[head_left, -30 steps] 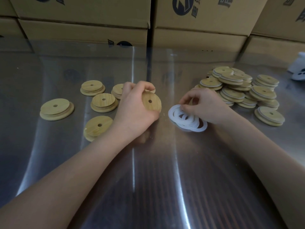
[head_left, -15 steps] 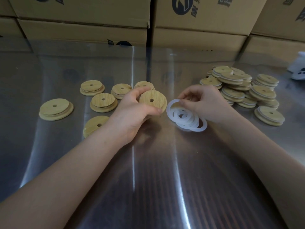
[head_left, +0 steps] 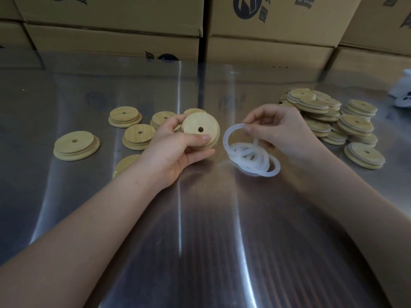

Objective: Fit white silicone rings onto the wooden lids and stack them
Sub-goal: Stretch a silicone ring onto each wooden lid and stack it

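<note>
My left hand (head_left: 178,150) grips a round wooden lid (head_left: 200,127) with a centre hole, tilted up off the table. Just right of it my right hand (head_left: 280,132) pinches one white silicone ring (head_left: 229,135) by its top edge, lifted on edge above a small pile of white rings (head_left: 255,161) on the table. Several bare wooden lids (head_left: 76,146) lie to the left. A heap of lids with white rings fitted (head_left: 333,121) sits at the right.
The work surface is a shiny metal table (head_left: 200,241). Cardboard boxes (head_left: 111,25) stand stacked along the far edge. A white object (head_left: 402,94) lies at the far right edge.
My left hand has lifted the wooden lid and turned its face toward me. My right hand has picked one ring out of the pile and raised it on edge.
</note>
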The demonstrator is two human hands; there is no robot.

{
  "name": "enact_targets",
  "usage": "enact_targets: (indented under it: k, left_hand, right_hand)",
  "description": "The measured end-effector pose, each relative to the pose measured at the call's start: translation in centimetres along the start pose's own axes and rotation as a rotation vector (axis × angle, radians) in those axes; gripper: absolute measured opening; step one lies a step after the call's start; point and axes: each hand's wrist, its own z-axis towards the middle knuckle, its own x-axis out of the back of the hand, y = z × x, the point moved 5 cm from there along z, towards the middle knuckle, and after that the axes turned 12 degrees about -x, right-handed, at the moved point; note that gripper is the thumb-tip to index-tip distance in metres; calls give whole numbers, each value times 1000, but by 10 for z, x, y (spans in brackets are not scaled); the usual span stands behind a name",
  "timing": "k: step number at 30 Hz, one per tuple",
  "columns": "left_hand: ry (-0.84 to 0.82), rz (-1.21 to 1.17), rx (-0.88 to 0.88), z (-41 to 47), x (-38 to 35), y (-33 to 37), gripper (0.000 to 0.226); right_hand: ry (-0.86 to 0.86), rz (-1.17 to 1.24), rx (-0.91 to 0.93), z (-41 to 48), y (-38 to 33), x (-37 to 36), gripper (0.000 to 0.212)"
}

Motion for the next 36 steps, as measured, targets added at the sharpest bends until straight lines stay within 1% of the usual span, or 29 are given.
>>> enact_targets:
  k: [3, 7, 9, 11, 15, 19, 21, 24, 28, 33, 36]
  left_hand:
    - [-26, -23, 14, 1, 0, -1, 37]
    - [-20, -45, 43, 3, 0, -1, 31]
    - [-48, -46, 63, 3, -2, -1, 36]
    - [-110, -13, 59, 1, -4, 0, 46]
    - [-247, 57, -6, -5, -13, 1, 63]
    - [-318, 114, -52, -8, -19, -3, 70]
    - [-334, 146, -84, -9, -20, -4, 65]
    - [-332, 187, -133, -10, -21, -5, 53]
    - [-346, 214, -167, -11, -21, -6, 44]
    - [-374, 218, -177, -12, -23, -6, 35]
    - [-365, 212, -181, -11, -23, -6, 33]
  right_hand:
    - [-38, 49, 1, -1, -2, -1, 12]
    - [-122, 94, 9, -4, -6, -5, 15]
    - [-163, 114, 20, -6, -8, -9, 17]
    - [-186, 143, 35, -7, -10, -12, 17]
    - [-184, 177, 66, -7, -12, -17, 11]
    - [-170, 217, 82, -8, -12, -21, 9]
    - [-173, 219, 90, -9, -13, -23, 7]
    - [-159, 216, 111, -11, -15, -26, 7]
    - [-105, 199, 149, -12, -17, -27, 10]
    - [-46, 205, 193, -13, -21, -24, 15]
    - [-19, 175, 200, -13, -21, -23, 17]
